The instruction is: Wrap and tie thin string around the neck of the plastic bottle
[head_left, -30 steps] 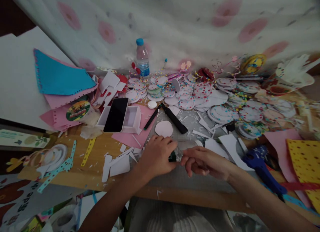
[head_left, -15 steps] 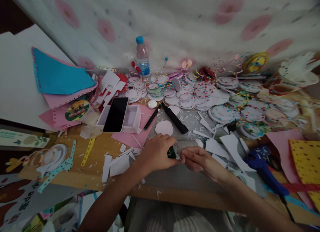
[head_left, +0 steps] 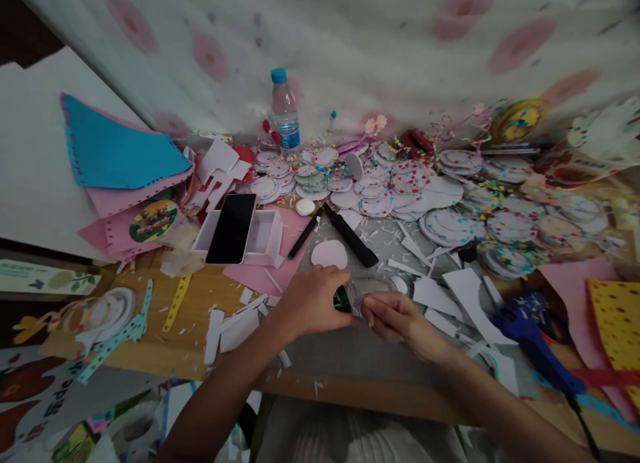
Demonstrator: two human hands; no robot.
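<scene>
My left hand [head_left: 316, 300] is curled round the dark green end of a clear, bottle-like container [head_left: 373, 284] that lies on its side over the grey mat. A white end of this container points right. My right hand [head_left: 395, 320] has its thumb and fingers pinched together against the near side of the container; what is between them, if anything, is hidden. Just beyond my left hand lies a white paper disc [head_left: 329, 254]. Farther up are a black craft knife or marker-like tool [head_left: 350, 235] and a thinner black pen-like stick [head_left: 306, 232].
Several decorated paper discs [head_left: 453, 228] are heaped along the back. A water bottle [head_left: 285, 113] stands behind them. At left, a phone [head_left: 232, 228] rests on a white box [head_left: 273, 236]. A blue glue gun [head_left: 543, 343] lies at right, near paper scraps [head_left: 470, 296].
The view has shifted slightly, so things at the right sit a little farther right. Both hands keep nearly the same place and grip; slightly more of the clear container shows between them.
</scene>
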